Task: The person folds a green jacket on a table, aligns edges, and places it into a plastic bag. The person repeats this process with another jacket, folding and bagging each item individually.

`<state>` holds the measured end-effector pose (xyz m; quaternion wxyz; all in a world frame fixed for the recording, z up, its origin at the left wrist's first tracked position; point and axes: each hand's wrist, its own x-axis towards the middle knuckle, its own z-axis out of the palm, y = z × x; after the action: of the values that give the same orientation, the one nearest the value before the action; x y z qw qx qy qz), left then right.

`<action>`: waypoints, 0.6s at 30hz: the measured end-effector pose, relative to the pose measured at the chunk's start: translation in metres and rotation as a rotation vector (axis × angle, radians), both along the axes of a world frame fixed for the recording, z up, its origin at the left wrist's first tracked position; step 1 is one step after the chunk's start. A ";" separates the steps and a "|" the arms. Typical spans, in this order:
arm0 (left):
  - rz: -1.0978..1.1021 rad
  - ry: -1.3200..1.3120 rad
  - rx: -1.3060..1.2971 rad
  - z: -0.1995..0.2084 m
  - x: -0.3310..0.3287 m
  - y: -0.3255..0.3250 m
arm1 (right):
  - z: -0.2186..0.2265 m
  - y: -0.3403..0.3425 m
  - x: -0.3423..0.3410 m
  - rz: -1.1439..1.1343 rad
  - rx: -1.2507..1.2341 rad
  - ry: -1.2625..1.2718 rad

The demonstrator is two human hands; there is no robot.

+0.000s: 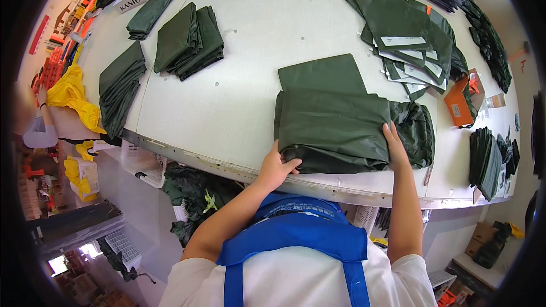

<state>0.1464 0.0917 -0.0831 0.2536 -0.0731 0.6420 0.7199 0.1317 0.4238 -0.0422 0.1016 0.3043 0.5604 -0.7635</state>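
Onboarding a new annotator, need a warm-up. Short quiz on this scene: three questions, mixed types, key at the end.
1. Multiple choice: what are the left hand and the right hand both touching?
a) a yellow cloth
b) a dark green bundle
c) a white box

2. True or false: an orange box stands farther to the right in the picture than the right hand.

3. Short answer: as the picture shows it, which corner of the dark green bundle is the left hand at?

Key: 1 b; 2 true; 3 the lower left corner.
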 end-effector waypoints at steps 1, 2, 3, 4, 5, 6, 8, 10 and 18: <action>0.028 -0.038 -0.047 -0.001 0.003 0.000 | 0.001 -0.002 0.003 0.088 0.056 0.038; 0.052 -0.075 -0.087 -0.001 0.005 0.001 | 0.003 -0.001 0.008 0.173 0.120 0.077; 0.077 -0.111 -0.128 -0.002 0.008 0.001 | 0.003 -0.002 0.012 0.259 0.184 0.116; 0.094 -0.114 -0.147 -0.002 0.012 -0.002 | -0.003 -0.004 0.011 0.222 0.181 0.126; -0.008 -0.120 -0.173 0.002 0.012 -0.006 | -0.008 -0.003 0.012 0.226 0.207 0.134; -0.110 -0.124 -0.197 0.011 0.010 -0.014 | -0.012 -0.001 0.013 0.229 0.234 0.142; -0.178 0.171 -0.471 0.002 0.008 -0.043 | -0.015 0.002 0.015 0.234 0.270 0.158; -0.060 0.528 -0.410 0.017 -0.009 -0.048 | -0.016 0.002 0.013 0.267 0.311 0.157; -0.722 1.111 -0.971 -0.004 -0.037 0.016 | -0.033 -0.003 0.011 0.438 0.677 0.111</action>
<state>0.1099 0.1076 -0.0868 0.0550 0.4035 0.8979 0.1671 0.1431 0.4211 -0.0751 0.1253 0.1523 0.8364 -0.5114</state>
